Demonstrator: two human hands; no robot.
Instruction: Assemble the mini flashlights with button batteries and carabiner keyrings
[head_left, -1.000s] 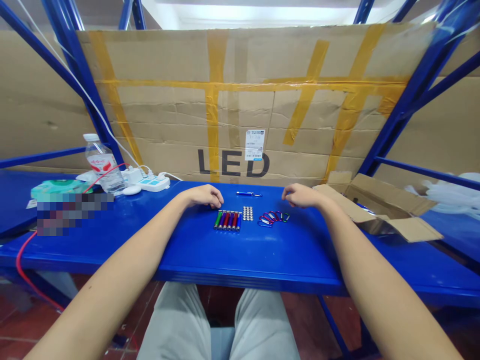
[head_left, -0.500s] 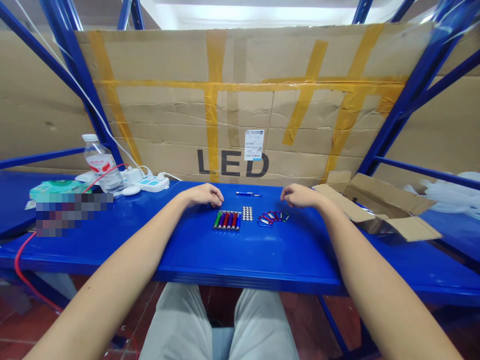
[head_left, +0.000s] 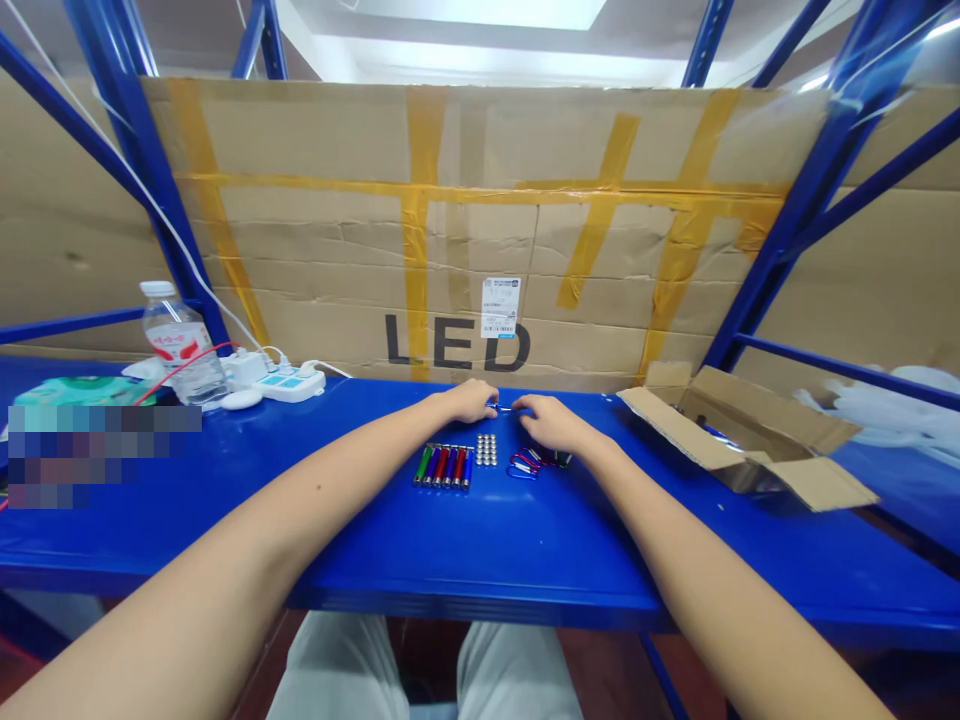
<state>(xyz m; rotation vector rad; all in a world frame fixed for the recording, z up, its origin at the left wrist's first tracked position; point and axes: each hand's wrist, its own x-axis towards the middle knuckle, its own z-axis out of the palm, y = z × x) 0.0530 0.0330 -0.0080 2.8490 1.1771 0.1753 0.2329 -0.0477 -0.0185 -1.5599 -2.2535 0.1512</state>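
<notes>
Toward the back of the blue table lies a slim blue flashlight with a metal clip (head_left: 504, 408), mostly covered by my fingers. My left hand (head_left: 472, 400) is closed over its body. At the clip end, the bent fingertips of my right hand (head_left: 551, 422) close in; their exact contact is hard to see. Nearer to me, several coloured metal tubes (head_left: 444, 467) stand in a row, green, purple, red and blue. Small silver button cells (head_left: 486, 449) form a grid beside them. Coloured carabiners (head_left: 523, 465) lie partly hidden under my right hand.
An open cardboard box (head_left: 739, 430) with blue items inside sits at the right. On the left are a water bottle (head_left: 184, 345), a white power strip (head_left: 291, 382) with cables and a green packet (head_left: 82, 390). A large cardboard sheet (head_left: 337, 260) stands behind the blue table (head_left: 480, 550).
Both hands have moved inward, from either side of the blue flashlight onto its two ends. The view has tilted slightly upward. The rows of parts lie as before.
</notes>
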